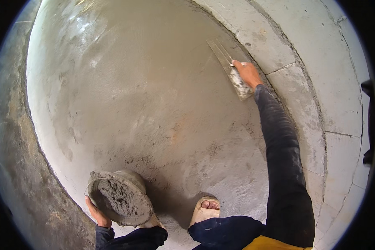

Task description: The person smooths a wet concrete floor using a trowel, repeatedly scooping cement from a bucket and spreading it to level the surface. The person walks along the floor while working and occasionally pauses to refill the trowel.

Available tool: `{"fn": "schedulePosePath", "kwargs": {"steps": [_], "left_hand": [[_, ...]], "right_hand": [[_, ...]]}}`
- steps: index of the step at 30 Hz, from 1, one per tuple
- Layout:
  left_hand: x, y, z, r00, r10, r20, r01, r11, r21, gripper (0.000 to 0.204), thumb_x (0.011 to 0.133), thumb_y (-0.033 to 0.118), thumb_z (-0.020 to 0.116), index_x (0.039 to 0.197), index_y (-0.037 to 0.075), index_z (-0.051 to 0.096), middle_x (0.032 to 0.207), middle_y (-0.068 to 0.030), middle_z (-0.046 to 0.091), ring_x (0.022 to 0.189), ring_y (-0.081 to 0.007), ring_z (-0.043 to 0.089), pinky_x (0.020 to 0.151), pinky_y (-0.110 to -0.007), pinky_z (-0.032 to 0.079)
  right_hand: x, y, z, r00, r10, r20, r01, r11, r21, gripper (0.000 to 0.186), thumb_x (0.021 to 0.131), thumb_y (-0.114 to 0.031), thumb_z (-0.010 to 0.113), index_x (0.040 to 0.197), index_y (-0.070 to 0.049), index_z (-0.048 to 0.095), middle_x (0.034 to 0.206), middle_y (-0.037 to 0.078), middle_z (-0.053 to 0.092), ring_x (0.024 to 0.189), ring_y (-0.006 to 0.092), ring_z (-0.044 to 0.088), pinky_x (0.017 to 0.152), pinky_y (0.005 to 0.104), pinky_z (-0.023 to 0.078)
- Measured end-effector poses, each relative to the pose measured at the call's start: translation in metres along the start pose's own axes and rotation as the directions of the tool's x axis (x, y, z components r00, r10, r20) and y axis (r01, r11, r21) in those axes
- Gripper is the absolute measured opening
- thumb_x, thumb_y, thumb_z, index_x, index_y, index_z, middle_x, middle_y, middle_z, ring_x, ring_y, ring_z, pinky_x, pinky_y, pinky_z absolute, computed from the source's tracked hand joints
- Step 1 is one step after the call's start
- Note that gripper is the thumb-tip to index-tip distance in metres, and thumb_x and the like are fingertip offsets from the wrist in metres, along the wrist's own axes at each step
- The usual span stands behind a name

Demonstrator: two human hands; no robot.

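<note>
My right hand (248,74) is closed on the handle of a long rectangular plastering trowel (219,53), its blade against the wet mortar surface (154,83) near the right-hand blocks. Mortar is smeared over the trowel's near end. At the lower left, my left hand (97,213) grips the side of a round bucket (135,180) just below its rim; the fingertips are partly hidden. The bucket tilts, its mouth facing me, and grey, lumpy mortar (118,198) fills part of it.
Pale blocks (296,89) with mortar joints run along the right side. A dark, rough, stained surface (29,175) lies beyond the left edge. My feet, one in a sandal (204,213), are at the bottom, close to the bucket. Loose mortar crumbs lie beside it.
</note>
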State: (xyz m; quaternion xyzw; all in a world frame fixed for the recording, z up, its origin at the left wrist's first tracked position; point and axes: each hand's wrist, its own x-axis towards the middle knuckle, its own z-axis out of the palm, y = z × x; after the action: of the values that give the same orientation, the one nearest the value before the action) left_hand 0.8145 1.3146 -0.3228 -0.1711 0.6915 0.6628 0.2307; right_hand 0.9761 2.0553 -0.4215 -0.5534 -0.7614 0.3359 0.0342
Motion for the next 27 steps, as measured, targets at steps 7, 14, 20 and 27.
{"fn": "schedulePosePath", "kwargs": {"steps": [7,14,20,27], "left_hand": [[0.002,0.0,0.002,0.999,-0.017,-0.046,0.017,1.0,0.006,0.068,0.106,0.057,0.046,0.146,0.001,0.051,0.145,-0.0079,0.055,0.132,-0.0224,0.051,0.114,-0.036,0.035],[0.009,0.002,-0.018,0.998,-0.048,0.051,0.045,0.998,0.053,0.07,0.105,0.057,0.047,0.148,0.002,0.049,0.147,-0.0087,0.053,0.134,-0.0229,0.05,0.114,-0.036,0.035],[0.02,-0.004,-0.026,0.999,0.045,-0.017,-0.041,0.982,0.184,0.063,0.108,0.047,0.049,0.147,-0.003,0.049,0.151,-0.0102,0.05,0.138,-0.0207,0.047,0.117,-0.035,0.033],[0.02,-0.007,-0.015,0.997,0.068,0.049,-0.073,0.99,0.119,0.055,0.108,0.046,0.05,0.131,-0.002,0.062,0.13,-0.006,0.064,0.12,-0.016,0.057,0.107,-0.032,0.041]], "right_hand": [[-0.037,-0.05,0.072,0.908,-0.118,0.401,0.126,0.992,0.007,0.05,0.098,-0.053,0.061,0.069,-0.012,0.057,0.057,-0.002,0.046,0.048,0.0119,0.04,0.049,0.0344,0.036],[-0.163,-0.066,0.111,0.758,-0.493,0.427,0.59,0.797,-0.127,0.053,0.1,-0.055,0.057,0.085,-0.005,0.064,0.059,0.003,0.053,0.049,0.0146,0.048,0.047,0.0344,0.04],[-0.126,0.015,0.044,0.991,-0.063,0.114,0.084,0.98,-0.183,0.075,0.098,-0.061,0.056,0.126,0.008,0.062,0.092,0.023,0.073,0.089,0.0353,0.073,0.079,0.0432,0.057],[-0.064,0.008,0.057,0.979,-0.04,-0.198,0.035,0.999,-0.026,0.069,0.096,-0.059,0.058,0.106,0.009,0.067,0.077,0.017,0.069,0.071,0.0319,0.067,0.07,0.0452,0.053]]}}
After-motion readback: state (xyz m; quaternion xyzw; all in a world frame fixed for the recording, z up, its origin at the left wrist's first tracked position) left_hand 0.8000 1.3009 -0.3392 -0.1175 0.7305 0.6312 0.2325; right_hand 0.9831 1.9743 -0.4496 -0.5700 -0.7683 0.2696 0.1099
